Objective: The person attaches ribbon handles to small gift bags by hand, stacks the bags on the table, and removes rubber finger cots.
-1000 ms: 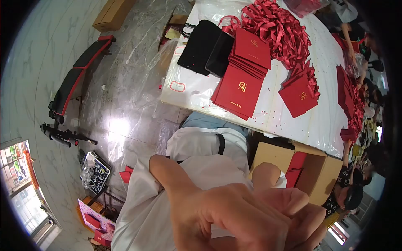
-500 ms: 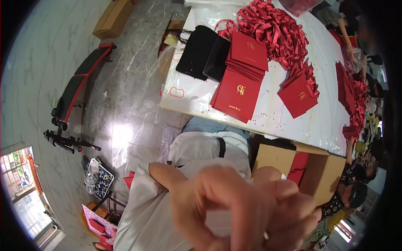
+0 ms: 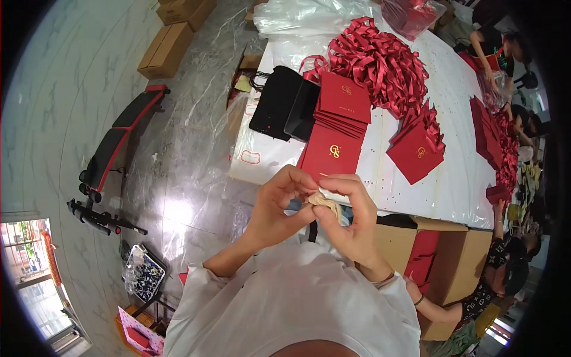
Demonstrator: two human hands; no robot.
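Note:
Both hands meet in front of the table edge, pinching a small crumpled beige piece (image 3: pixel 326 204) between the fingertips. My left hand (image 3: pixel 281 208) holds it from the left, and my right hand (image 3: pixel 352 221) from the right; what exactly it is cannot be told. Just beyond the fingers lies a fanned stack of red printed bags (image 3: pixel 335 146) with gold lettering. Beside the stack are a black pouch (image 3: pixel 276 101) and a dark box-like object (image 3: pixel 302 110). A large heap of red ribbon (image 3: pixel 380 65) is behind, and a smaller group of red bags (image 3: pixel 419 149) lies to the right.
An open cardboard box (image 3: pixel 455 268) with red items stands below the table (image 3: pixel 437 193) at right. A co-worker's arm (image 3: pixel 437 308) reaches near it. More people are along the right side. A black bench (image 3: pixel 113 149) and a tray (image 3: pixel 144 272) are at left.
Both hands have moved up and away from the camera, over the torso toward the table edge. The beige piece now shows between them. A co-worker's arm has come in by the cardboard box.

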